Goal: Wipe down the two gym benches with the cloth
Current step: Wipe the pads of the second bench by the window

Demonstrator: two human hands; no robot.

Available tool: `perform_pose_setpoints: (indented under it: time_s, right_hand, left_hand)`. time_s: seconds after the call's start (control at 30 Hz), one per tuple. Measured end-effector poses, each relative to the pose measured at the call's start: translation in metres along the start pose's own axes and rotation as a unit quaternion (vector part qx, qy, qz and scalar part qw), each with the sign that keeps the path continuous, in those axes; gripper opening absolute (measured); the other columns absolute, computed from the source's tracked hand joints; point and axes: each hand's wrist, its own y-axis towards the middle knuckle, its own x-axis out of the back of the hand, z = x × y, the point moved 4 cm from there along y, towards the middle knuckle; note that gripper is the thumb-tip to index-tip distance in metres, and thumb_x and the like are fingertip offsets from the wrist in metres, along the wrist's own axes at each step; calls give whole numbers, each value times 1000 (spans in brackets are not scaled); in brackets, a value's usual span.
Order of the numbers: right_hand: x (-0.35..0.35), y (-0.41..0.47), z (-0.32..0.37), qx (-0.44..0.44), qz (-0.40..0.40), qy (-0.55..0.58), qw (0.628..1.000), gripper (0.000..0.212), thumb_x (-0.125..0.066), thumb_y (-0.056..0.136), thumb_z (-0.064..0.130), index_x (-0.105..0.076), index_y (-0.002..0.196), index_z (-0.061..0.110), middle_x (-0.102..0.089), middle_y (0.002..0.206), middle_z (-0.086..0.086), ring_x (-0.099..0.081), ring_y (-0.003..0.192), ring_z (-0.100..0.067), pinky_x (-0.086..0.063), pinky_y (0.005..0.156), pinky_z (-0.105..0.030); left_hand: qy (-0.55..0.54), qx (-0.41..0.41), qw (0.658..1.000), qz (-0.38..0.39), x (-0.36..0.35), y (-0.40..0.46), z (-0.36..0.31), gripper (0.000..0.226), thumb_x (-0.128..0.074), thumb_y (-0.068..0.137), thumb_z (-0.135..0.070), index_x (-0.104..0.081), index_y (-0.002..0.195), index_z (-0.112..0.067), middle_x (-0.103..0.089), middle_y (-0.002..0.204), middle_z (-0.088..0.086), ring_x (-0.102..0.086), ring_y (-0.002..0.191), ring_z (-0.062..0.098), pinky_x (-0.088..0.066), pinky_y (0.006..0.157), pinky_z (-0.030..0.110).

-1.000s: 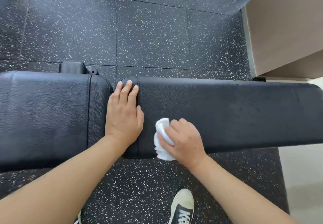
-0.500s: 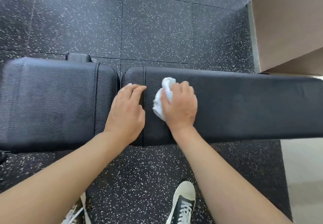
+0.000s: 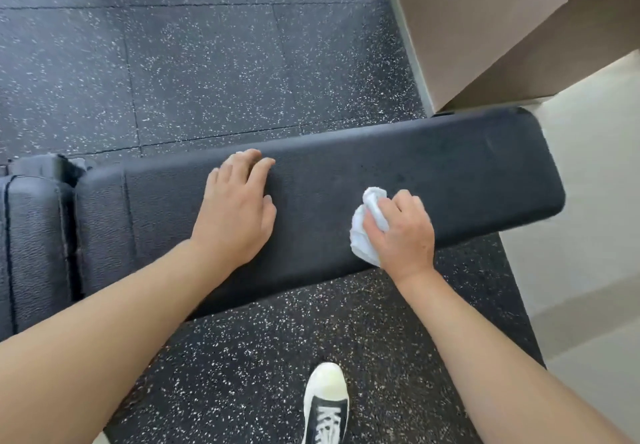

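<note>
Half a second ago the cloth (image 3: 367, 227) sat near the left end of the long black pad, right beside the seam; now it is well to the right of centre in the frame, near the pad's front edge. The left hand (image 3: 239, 208) has also travelled rightward, away from the gap between the two pads. My reading: the wipe is working along this gym bench (image 3: 450, 170) toward its rounded right end, which remains to be covered, and a second bench is likely not begun.

The right hand (image 3: 403, 232) is clenched around the bunched white cloth, fingers curled over it and pressing it onto the pad. The left hand lies flat on the pad, fingers straight and slightly spread, holding nothing, apparently bracing. The neighbouring pad (image 3: 34, 246) shows at the left edge of the frame
</note>
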Motion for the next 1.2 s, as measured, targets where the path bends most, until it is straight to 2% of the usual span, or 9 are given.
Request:
perform_pose_setpoints:
  time_s: [0.17, 0.2, 0.27, 0.33, 0.5, 0.63, 0.8, 1.0, 1.2]
  right_hand:
    - [-3, -2, -41, -62, 51, -47, 996, 44, -19, 102, 28, -59, 92, 13, -55, 92, -10, -47, 83, -31, -32, 72, -38]
    - [-4, -3, -37, -77, 45, -36, 995, 38, -22, 102, 27, -57, 92, 14, -54, 93, -9, -45, 81, -29, -33, 71, -38]
    - [-1, -12, -18, -107, -25, 43, 993, 16, -57, 94, 25, -60, 83, 13, -51, 81, -8, -42, 70, -27, -35, 60, -38]
    - [-1, -30, 25, -71, -62, 85, 992, 19, -68, 88, 30, -59, 79, 15, -46, 76, -5, -40, 66, -26, -31, 55, -37]
    - [-17, -57, 104, 46, -26, 134, 990, 23, -67, 90, 33, -58, 76, 17, -46, 75, -3, -36, 67, -24, -27, 56, -39]
    - [-11, -49, 76, 123, -29, 154, 980, 25, -73, 88, 27, -58, 71, 16, -44, 72, -3, -36, 66, -25, -26, 57, -38]
    - [-10, -6, 0, 108, -43, 114, 987, 12, -75, 86, 24, -72, 82, 13, -45, 73, -6, -39, 65, -26, -33, 55, -41]
    - [-31, 66, 19, 254, -38, 155, 954, 22, -70, 89, 30, -62, 75, 16, -43, 72, -3, -37, 67, -26, -35, 55, -41]
    - [-41, 144, 38, 250, -6, 164, 954, 25, -72, 88, 34, -63, 76, 15, -54, 76, -6, -49, 71, -28, -40, 59, -38]
  left_hand:
    - [54, 72, 995, -53, -38, 20, -18, 54, -50, 98, -24, -46, 149, -11, -41, 158, 13, -32, 151, 38, -17, 125, 62]
    - [55, 78, 993, -67, -42, 20, -17, 55, -47, 96, -27, -46, 149, -12, -41, 157, 12, -32, 151, 38, -16, 126, 62]
    - [55, 82, 992, -76, -46, 19, -15, 56, -42, 94, -30, -47, 147, -14, -41, 157, 11, -31, 151, 36, -14, 127, 60]
    - [57, 84, 992, -81, -45, 20, -14, 56, -42, 93, -29, -47, 147, -15, -41, 158, 11, -30, 152, 36, -14, 128, 60]
    - [66, 84, 991, -81, -46, 22, -17, 57, -44, 92, -26, -48, 147, -14, -41, 159, 13, -30, 152, 37, -15, 127, 60]
    - [73, 81, 990, -88, -47, 23, -15, 59, -44, 90, -25, -49, 147, -11, -43, 157, 16, -33, 151, 40, -18, 125, 62]
    - [89, 72, 990, -89, -48, 24, -14, 59, -46, 90, -25, -50, 146, -8, -43, 155, 18, -34, 150, 43, -19, 124, 63]
    - [93, 71, 989, -91, -52, 24, -11, 59, -44, 91, -26, -51, 146, -7, -45, 155, 18, -35, 150, 42, -18, 125, 64]
    - [90, 78, 989, -92, -51, 23, -13, 58, -44, 91, -26, -52, 145, -7, -46, 154, 18, -35, 149, 42, -19, 125, 64]
